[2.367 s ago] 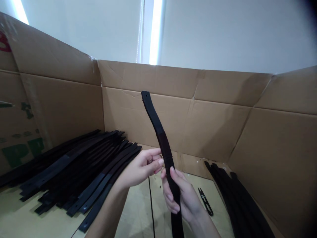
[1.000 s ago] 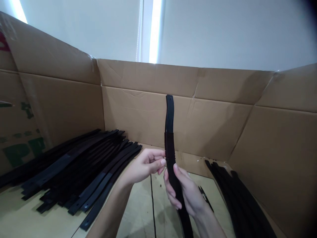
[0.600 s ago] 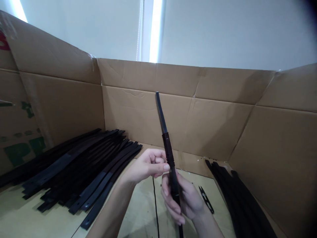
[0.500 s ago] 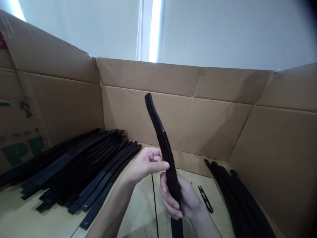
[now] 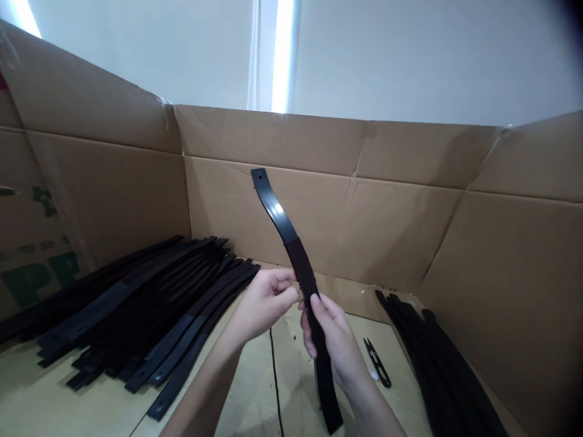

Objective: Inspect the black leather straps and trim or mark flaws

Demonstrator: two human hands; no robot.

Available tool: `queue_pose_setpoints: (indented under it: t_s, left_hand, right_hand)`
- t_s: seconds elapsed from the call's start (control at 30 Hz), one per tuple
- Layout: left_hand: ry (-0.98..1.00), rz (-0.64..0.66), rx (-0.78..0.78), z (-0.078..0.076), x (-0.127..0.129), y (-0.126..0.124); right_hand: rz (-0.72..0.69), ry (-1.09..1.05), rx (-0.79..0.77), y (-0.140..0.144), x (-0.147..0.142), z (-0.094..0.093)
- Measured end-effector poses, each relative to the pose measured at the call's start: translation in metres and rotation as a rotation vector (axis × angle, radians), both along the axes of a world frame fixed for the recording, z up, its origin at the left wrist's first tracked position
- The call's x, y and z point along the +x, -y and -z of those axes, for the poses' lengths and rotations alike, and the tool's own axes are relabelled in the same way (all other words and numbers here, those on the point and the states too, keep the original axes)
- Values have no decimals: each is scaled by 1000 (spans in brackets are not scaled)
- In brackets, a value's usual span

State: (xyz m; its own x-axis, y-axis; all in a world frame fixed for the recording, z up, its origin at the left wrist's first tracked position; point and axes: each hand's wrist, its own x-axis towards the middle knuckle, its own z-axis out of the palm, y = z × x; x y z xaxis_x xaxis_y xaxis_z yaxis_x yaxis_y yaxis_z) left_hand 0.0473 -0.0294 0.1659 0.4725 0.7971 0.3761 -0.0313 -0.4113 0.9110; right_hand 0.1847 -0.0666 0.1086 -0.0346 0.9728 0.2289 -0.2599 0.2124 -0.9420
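Note:
A curved black strip (image 5: 277, 212) with a hole near its top end is held up, tilted, in front of me. Dark cord or fabric wraps its middle, ridged near my hands. My right hand (image 5: 332, 334) grips the strip, thumb across its face. At the strip's left edge, the fingers of my left hand (image 5: 273, 303) are pinched together. A black cord (image 5: 276, 376) hangs or lies below the left hand; its upper end is hidden there, so the left hand probably has hold of it, though the grip itself is covered.
A pile of similar black strips (image 5: 155, 297) lies at the left. More dark strips (image 5: 437, 364) lie at the right. Small black thread snips (image 5: 377, 363) rest on the pale tabletop (image 5: 246, 394). Cardboard walls (image 5: 273, 139) enclose the work area on the left, back and right.
The strip has turned so its glossy face shows, its top shifting left. My right hand has moved up it, thumb now on its face. My left thumb has drawn off the strip; the cord moved left.

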Motion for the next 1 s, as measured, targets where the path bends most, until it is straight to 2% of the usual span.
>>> queue_pose_setpoints:
  t_s: [0.23,0.37,0.53,0.6,0.73,0.87,0.93,1.0]
  left_hand:
    - [22,22,10,2,2,-1]
    - [53,43,17,7,3,-3]
    - [94,105,-47,11,2,-6]
    - [116,158,-87,11,1,-8]
    - [74,363,-189,9,-8,-8]
    - [37,477,-180,5,-16,-5]
    - [61,454,-167,3,-15,-2]
    - [97,355,-145,2,-12,1]
  right_hand:
    - [-23,8,-1,0,2,0]
    - [-160,-109,-61,1,4,0]
    - [-327,-260,-146,1,9,-2]
    - [-396,-300,-152,0,13,-2]
    - [-619,-312,-156,0,18,-2]
    - [-821,-308,-184,2,15,0]
    - [-832,-304,-180,2,13,1]
    - [-783,-283,-181,1,12,1]
